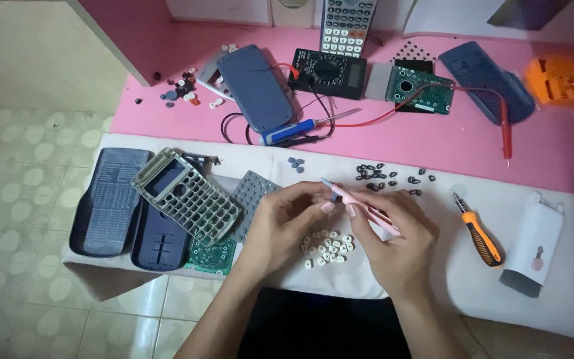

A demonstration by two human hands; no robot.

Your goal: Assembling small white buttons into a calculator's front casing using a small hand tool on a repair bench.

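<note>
Right hand (393,229) pinching pink tweezers (360,206); left hand (287,223) fingertips closed on small blue key (335,197) at tweezer tip. White keys (327,249) heaped below hands on bench (566,299). Step: sorting keys. Next calls for steady, fine grip.

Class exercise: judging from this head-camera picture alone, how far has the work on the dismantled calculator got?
Done: the grey key frame lies stripped, its circuit board exposed, white keys and dark keys sorted in piles. In hand: right hand holds pink tweezers to a small piece at the left hand. Left: every part still lies loose.
</note>
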